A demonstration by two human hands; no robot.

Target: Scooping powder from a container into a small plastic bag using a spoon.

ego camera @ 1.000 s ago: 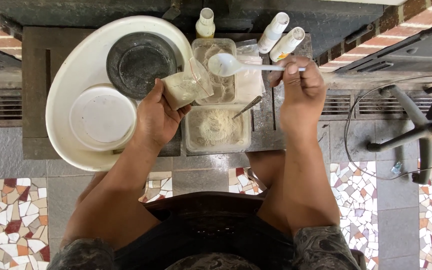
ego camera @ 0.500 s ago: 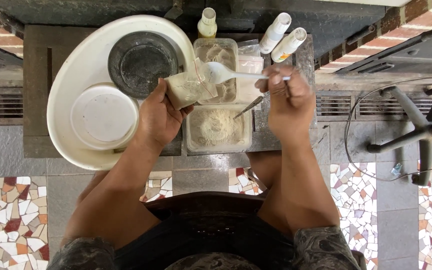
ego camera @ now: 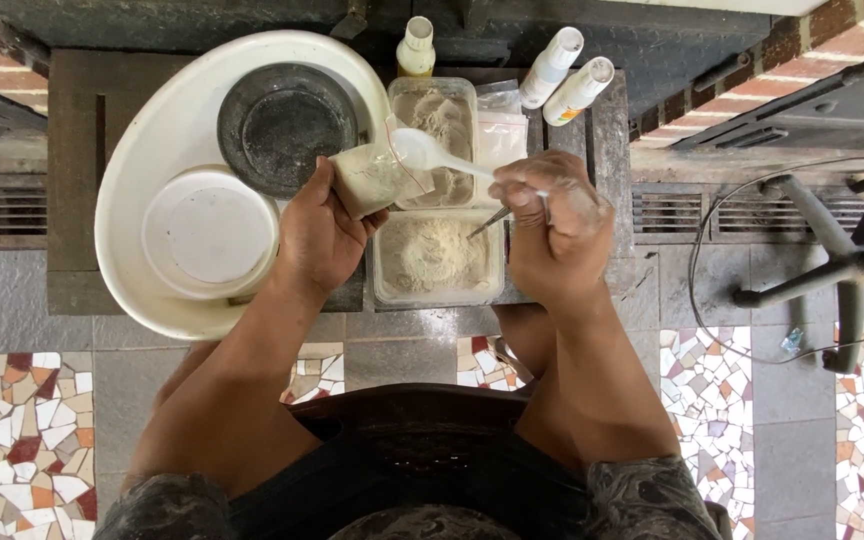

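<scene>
The right hand [ego camera: 552, 230] pinches a white spoon [ego camera: 430, 155] whose handle runs leftward, its bowl at the mouth of the small bag [ego camera: 377, 178] clasped by the left hand [ego camera: 317, 240].

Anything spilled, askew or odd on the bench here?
Nothing much stands out. The left hand holds a small clear bag of pale powder tilted open; the right hand holds a white spoon at its mouth. The two tubs of powder sit upright, with no obvious spill.

Dark bowl [ego camera: 287, 125] and white lid [ego camera: 209, 233] in white basin [ego camera: 142, 150]; three bottles [ego camera: 552, 65] behind; chair base [ego camera: 837, 255] right
</scene>
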